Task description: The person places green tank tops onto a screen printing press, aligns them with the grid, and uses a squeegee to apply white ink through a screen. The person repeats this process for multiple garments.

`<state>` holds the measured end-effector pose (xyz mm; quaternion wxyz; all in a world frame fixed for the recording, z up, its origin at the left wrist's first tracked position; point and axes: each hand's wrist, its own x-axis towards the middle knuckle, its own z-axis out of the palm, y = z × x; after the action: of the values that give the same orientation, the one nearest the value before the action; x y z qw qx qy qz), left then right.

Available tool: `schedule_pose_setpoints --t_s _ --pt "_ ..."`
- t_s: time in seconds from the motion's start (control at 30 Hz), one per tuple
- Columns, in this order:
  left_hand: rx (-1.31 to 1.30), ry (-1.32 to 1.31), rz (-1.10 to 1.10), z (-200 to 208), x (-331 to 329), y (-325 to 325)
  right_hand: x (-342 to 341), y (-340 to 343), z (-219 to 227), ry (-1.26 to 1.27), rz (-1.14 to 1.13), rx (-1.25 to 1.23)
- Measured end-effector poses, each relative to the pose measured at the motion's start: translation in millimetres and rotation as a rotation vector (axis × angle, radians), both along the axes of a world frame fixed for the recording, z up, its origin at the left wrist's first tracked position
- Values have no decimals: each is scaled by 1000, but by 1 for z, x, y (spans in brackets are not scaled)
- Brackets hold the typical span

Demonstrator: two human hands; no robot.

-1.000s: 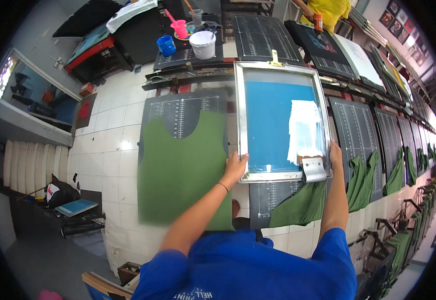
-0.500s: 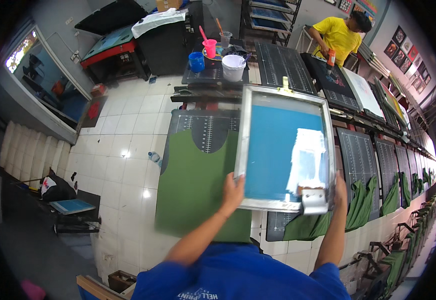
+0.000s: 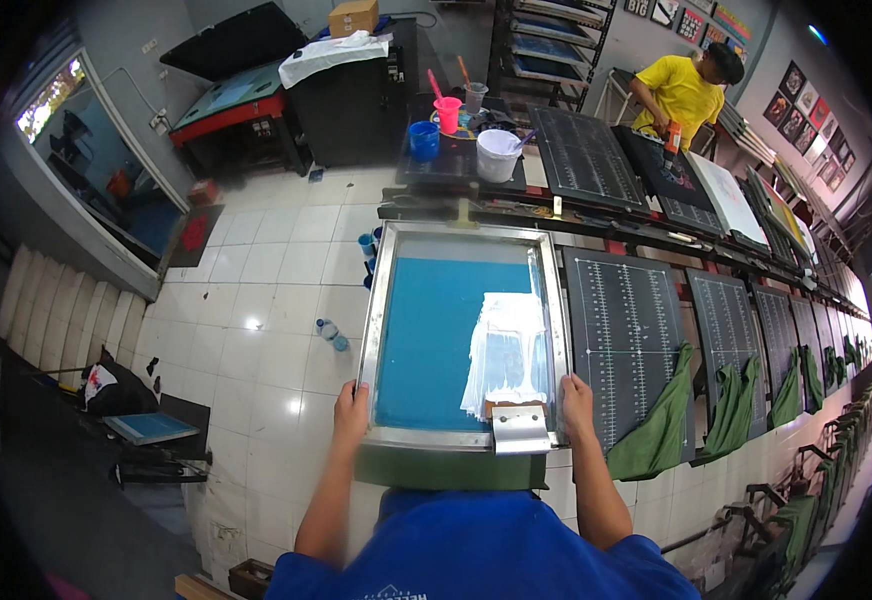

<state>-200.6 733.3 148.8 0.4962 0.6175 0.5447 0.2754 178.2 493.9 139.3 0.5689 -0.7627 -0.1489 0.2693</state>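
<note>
My left hand [image 3: 352, 410] is closed on the lower left side of a metal-framed printing screen [image 3: 421, 335] with blue mesh. My right hand [image 3: 577, 404] grips the opposite side, near the lower right corner. A smeared patch of white ink [image 3: 496, 335] covers the right part of the mesh. At the near right edge of the frame rests a squeegee [image 3: 521, 432] with a silver metal holder. The screen lies over a green shirt [image 3: 446, 469], whose near end shows below the frame. Whether the frame touches the cloth, I cannot tell.
Dark boards [image 3: 628, 335] with green shirts [image 3: 656, 430] line up rightward. Beyond the rail stand a white ink tub [image 3: 497, 157], a blue cup [image 3: 423, 143] and a pink cup [image 3: 448, 114]. A person in yellow [image 3: 678, 95] holds an orange heat gun [image 3: 673, 140]. A bottle [image 3: 332, 335] lies on the floor.
Both hands have carried the screen leftward, from beside the green shirt to over it, and straightened it. The squeegee and white ink moved along with it. My view has shifted slightly.
</note>
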Motion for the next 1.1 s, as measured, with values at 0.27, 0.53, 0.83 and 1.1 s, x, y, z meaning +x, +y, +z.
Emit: schedule_pose_setpoints --t_s 0.27,0.53,0.83,1.1 --pt "-34 -63 -65 -1 -5 25 -1 19 -7 51 20 -2" --pt "-190 -219 -43 0 -8 24 7 23 -16 170 -102 48" --pt "-386 -479 296 -30 -9 21 10 26 -34 331 -188 27" --pt "-291 -477 369 -40 -7 17 5 28 -49 409 -205 88"
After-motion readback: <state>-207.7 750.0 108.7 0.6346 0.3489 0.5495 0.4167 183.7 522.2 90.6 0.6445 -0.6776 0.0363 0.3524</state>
